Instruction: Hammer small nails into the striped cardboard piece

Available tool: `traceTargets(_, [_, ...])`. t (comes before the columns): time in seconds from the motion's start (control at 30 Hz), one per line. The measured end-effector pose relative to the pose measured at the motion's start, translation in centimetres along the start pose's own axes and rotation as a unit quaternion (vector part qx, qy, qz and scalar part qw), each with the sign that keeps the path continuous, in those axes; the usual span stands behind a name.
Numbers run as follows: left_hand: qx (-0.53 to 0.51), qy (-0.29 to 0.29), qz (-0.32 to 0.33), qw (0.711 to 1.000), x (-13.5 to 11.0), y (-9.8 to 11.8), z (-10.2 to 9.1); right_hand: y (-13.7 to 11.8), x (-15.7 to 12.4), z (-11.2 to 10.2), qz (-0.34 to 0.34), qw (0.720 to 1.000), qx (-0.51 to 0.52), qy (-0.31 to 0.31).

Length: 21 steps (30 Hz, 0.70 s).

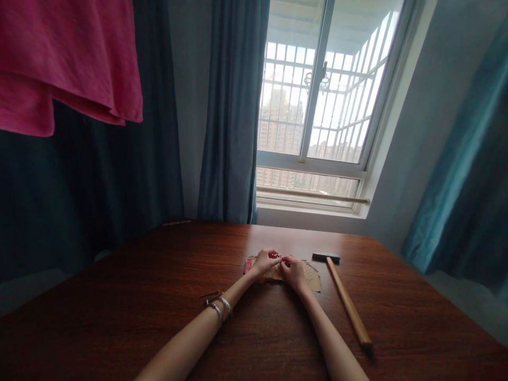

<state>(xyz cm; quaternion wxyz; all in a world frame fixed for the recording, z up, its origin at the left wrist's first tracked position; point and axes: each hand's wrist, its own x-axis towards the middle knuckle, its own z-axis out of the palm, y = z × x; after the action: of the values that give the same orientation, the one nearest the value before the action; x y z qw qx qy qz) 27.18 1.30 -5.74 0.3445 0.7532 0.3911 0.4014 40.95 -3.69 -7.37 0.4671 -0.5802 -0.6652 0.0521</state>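
Observation:
Both hands are together over a flat tan piece (313,278) on the table, its surface dotted, its curved edge lined with small dark marks. A pink patch shows at its left end. My left hand (265,261) is closed in a pinch near the middle of the piece. Right beside it, my right hand (292,270) pinches too, fingertips almost meeting the left ones. A tiny pale upright thing shows between the fingertips, too small to name. The fingers and wrists hide the centre of the piece.
A hammer (347,301) with a wooden handle and dark head lies right of my right arm. Thin dark sticks (211,294) lie beside my left wrist. The brown wooden table (119,317) reaches towards curtains (234,116) and a barred window. Pink cloth (79,58) hangs upper left.

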Motion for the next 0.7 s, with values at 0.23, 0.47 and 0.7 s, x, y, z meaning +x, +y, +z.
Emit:
traceTargets(0.23, [-0.019,-0.023,-0.014,0.999,0.3,0.4,-0.1,0.0,0.0,0.0,0.000,1.000,-0.007,-0.006])
traceTargets(0.47, [-0.028,-0.028,-0.009,0.999,0.3,-0.3,0.0,-0.1,-0.1,-0.2,-0.004,1.000,-0.005,-0.010])
traceTargets(0.7, [-0.030,-0.032,-0.001,0.999,0.5,-0.8,0.1,-0.7,-0.4,-0.6,-0.004,1.000,-0.008,-0.014])
